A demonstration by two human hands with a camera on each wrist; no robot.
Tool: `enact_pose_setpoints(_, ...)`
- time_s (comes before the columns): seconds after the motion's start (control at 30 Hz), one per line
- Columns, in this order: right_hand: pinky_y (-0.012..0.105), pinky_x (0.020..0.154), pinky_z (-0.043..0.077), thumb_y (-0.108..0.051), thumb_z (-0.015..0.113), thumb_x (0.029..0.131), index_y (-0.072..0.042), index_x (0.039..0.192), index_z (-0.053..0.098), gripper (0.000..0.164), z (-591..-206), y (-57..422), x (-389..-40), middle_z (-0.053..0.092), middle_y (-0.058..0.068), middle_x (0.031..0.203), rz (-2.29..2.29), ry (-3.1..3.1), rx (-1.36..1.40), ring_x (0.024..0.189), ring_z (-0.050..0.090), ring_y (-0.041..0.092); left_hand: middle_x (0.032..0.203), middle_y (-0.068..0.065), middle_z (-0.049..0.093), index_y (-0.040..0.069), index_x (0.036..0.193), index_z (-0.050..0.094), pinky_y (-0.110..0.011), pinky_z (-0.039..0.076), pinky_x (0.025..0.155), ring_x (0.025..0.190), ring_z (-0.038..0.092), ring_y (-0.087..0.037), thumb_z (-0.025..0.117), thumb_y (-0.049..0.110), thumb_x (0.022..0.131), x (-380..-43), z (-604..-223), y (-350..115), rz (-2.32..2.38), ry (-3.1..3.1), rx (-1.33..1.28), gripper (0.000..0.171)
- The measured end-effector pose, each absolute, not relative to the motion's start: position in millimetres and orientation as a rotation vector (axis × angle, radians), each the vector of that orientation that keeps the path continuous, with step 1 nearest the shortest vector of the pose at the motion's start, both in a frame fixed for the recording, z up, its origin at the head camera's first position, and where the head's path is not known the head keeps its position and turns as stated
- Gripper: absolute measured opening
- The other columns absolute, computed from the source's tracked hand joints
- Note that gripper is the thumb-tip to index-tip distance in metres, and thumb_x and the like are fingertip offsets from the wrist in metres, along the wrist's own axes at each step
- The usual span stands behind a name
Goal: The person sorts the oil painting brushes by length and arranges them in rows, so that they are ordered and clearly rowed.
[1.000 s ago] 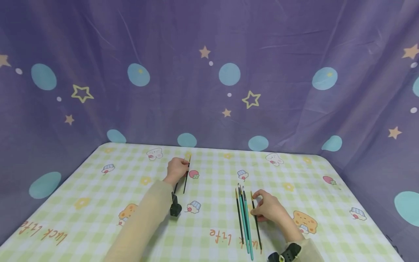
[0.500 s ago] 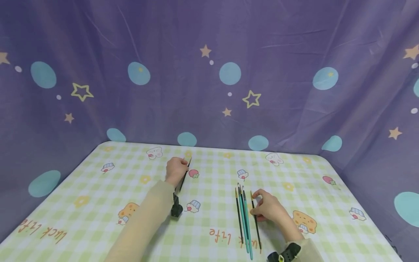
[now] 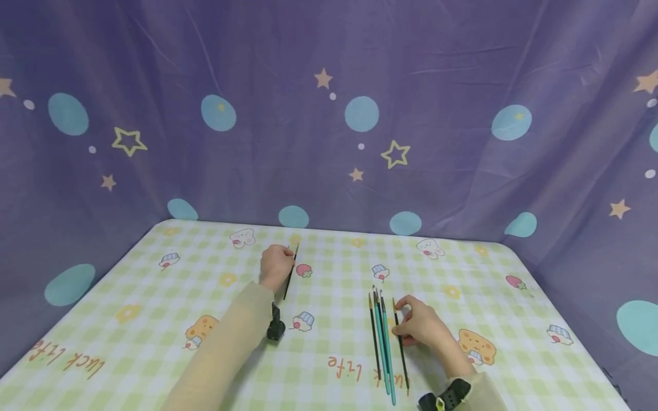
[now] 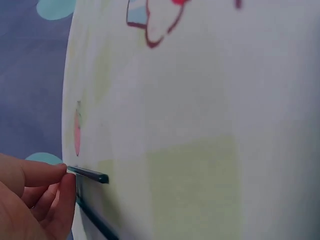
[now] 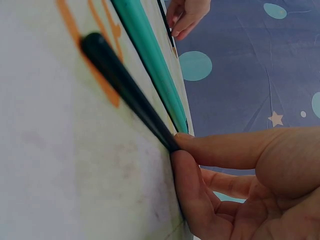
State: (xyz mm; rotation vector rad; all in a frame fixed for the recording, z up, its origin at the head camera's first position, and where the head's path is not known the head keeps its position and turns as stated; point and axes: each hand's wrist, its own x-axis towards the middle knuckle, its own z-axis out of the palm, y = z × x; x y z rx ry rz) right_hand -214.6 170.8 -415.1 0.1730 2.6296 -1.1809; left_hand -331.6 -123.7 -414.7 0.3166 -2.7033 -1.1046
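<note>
On the left of the tablecloth, my left hand (image 3: 276, 265) pinches a slim dark paintbrush (image 3: 289, 284) between thumb and fingertip. The left wrist view shows its dark handle (image 4: 90, 174) at the fingertips, with a second dark handle (image 4: 97, 219) lying just below it. To the right, my right hand (image 3: 420, 324) pinches another dark paintbrush (image 3: 403, 362) with a gold ferrule, thumb and index finger meeting on it. Left of that hand lies a loose bundle of teal paintbrushes (image 3: 389, 359) and dark ones, among them a black paintbrush (image 3: 374, 339) at the bundle's left side.
A green and white checked tablecloth (image 3: 339, 319) with printed cartoons covers the table. Behind it hangs a purple curtain (image 3: 288, 142) with stars and blue spots. Each wrist wears a black strapped device, such as the left one (image 3: 276, 326).
The lower end of the paintbrush in my left hand has swung slightly left, toward the dark handle beside it. My right hand and the bundle have stayed in place.
</note>
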Motion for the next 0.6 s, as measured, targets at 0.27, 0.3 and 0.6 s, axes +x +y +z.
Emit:
enact_pose_setpoints(0.27, 0.026, 0.05, 0.051, -0.003, 0.07, 0.074, -0.005, 0.111, 0.05, 0.042, -413, 170, -214, 0.053, 0.01, 0.079, -1.184, 2.631, 0.166, 0.059, 0.055, 0.017, 0.088, -0.01, 0.068, 0.003, 0.098, 0.068, -0.033, 0.05, 0.066, 0.075, 0.063, -0.023, 0.062, 0.008, 0.079, -318, -410, -117, -1.269, -2.657, 0.264, 0.02)
enact_pose_setpoints(0.3, 0.026, 0.05, 0.051, -0.003, 0.07, 0.074, -0.005, 0.111, 0.05, 0.042, -413, 170, -213, 0.053, 0.01, 0.079, -1.184, 2.63, 0.165, 0.059, 0.055, 0.016, 0.086, -0.01, 0.068, 0.002, 0.098, 0.067, -0.031, 0.05, 0.062, 0.071, 0.063, -0.022, 0.064, 0.008, 0.078, -315, -409, -115, -1.309, -2.655, 0.249, 0.022)
enact_pose_setpoints(0.6, 0.026, 0.05, 0.05, -0.003, 0.07, 0.074, -0.005, 0.111, 0.05, 0.042, -413, 170, -214, 0.053, 0.01, 0.08, -1.177, 2.621, 0.171, 0.06, 0.055, 0.017, 0.071, -0.007, 0.065, 0.0, 0.095, 0.065, -0.021, 0.043, 0.047, 0.047, 0.059, -0.015, 0.064, 0.009, 0.079, -288, -404, -92, -1.412, -2.68, 0.112, 0.018)
